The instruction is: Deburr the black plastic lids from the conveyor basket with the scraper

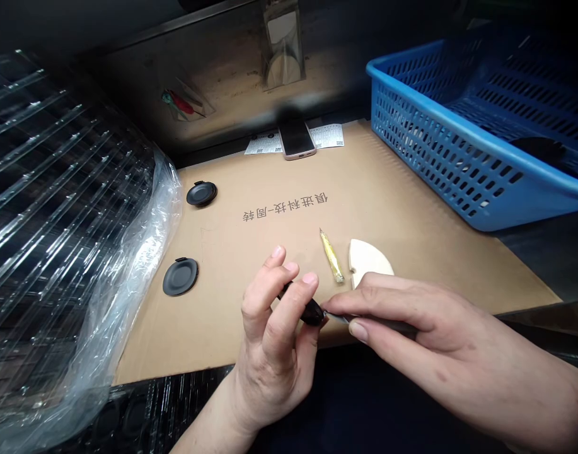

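Note:
My left hand (274,328) pinches a small black round part (312,311) between thumb and fingers, just above the near edge of a cardboard sheet (411,233). My right hand (411,321) grips a thin metal tool (338,317) whose tip touches that part. Just beyond my hands lie a small yellowish pointed tool (332,257) and a cream half-round pad (368,260), partly hidden by my right hand. Two more black round caps rest on the cardboard to the left, one nearer (180,277) and one farther (202,193).
A stack of clear plastic trays in a plastic bag (66,252) fills the left side. A blue perforated basket (478,139) stands at the back right. A phone (297,139) lies on printed cards at the far edge of the cardboard. Dark trays sit along the near edge.

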The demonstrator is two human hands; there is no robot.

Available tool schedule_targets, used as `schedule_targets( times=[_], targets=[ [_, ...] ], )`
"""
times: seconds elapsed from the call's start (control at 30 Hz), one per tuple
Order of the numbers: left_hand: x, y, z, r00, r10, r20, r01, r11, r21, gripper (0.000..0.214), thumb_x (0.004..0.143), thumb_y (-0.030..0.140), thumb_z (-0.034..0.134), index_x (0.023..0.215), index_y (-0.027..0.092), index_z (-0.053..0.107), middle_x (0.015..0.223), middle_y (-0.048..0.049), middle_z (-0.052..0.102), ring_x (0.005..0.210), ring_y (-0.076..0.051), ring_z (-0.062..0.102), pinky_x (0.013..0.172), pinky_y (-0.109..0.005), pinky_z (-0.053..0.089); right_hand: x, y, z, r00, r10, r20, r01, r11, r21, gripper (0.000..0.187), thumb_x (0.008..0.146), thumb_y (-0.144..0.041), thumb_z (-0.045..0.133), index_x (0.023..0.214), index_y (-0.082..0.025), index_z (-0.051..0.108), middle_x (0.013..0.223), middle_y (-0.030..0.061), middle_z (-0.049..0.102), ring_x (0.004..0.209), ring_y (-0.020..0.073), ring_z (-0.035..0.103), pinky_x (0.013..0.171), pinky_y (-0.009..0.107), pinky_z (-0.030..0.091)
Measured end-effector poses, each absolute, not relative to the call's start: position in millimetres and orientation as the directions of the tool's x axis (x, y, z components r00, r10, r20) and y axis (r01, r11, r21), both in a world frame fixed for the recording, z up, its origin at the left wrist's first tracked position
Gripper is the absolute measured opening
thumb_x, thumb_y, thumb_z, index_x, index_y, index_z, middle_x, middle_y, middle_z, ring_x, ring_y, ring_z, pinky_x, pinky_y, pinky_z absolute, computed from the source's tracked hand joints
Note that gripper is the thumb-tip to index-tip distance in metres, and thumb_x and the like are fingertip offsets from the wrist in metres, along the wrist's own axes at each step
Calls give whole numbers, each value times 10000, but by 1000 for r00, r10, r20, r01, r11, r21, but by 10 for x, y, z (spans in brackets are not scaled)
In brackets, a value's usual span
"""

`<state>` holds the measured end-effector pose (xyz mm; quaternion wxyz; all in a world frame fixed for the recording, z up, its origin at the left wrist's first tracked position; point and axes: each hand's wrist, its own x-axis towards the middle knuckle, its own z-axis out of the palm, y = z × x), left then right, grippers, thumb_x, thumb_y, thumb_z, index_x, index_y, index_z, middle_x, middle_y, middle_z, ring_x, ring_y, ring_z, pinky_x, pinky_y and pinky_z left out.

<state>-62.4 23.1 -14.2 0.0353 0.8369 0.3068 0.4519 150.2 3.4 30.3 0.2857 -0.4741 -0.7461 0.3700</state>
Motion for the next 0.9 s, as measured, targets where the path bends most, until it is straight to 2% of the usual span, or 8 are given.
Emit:
schedule_targets(
  times=[0.2,0.4,0.57,0.73,0.83,0.9],
  targets=[
    [-654,287,-133,444,464,767,485,-844,229,599,776,-82,647,1348,53,529,1318,-148,506,1439,-324,470,1231,-495,424,1512,35,314,-401,913,68,507,283,-814,389,976,-186,518,1235,-404,711,1068,-52,757,1028,144,720,735,201,593],
    [-682,304,-144,457,460,761,479,-849,225,641,795,-33,667,1405,84,512,1317,-142,518,1440,-329,468,1231,-500,423,1498,34,327,-407,908,103,476,306,-825,386,967,-167,514,1212,-365,738,1081,-22,765,1026,176,730,785,251,625],
    [-668,313,-141,446,461,768,478,-847,231,667,818,3,684,1447,117,496,1309,-125,521,1426,-314,484,1236,-487,420,1498,47,295,-392,911,130,451,313,-836,397,978,-170,513,1213,-412,721,1056,-61,762,1035,140,728,810,216,616],
    [-662,319,-153,426,480,767,467,-843,267,716,803,-17,699,1471,125,484,1329,-129,508,1440,-320,471,1241,-494,410,1494,56,324,-364,927,91,441,257,-860,372,983,-187,507,1203,-375,741,1069,-38,759,1013,142,724,842,231,608],
    [-686,292,-165,420,503,755,453,-838,306,798,771,-59,708,1504,136,458,1362,-129,494,1461,-333,446,1253,-518,385,1532,70,319,-300,952,60,477,205,-855,299,1002,-282,537,1204,-375,737,1101,-37,747,1029,144,716,848,236,598],
    [-701,253,-156,394,578,715,427,-804,414,829,772,-43,728,1524,167,446,1418,-133,476,1478,-337,419,1269,-524,353,1620,107,258,-234,969,82,553,202,-808,279,1016,-339,533,1217,-363,726,1124,-25,739,1040,159,714,846,262,594]
  ],
)
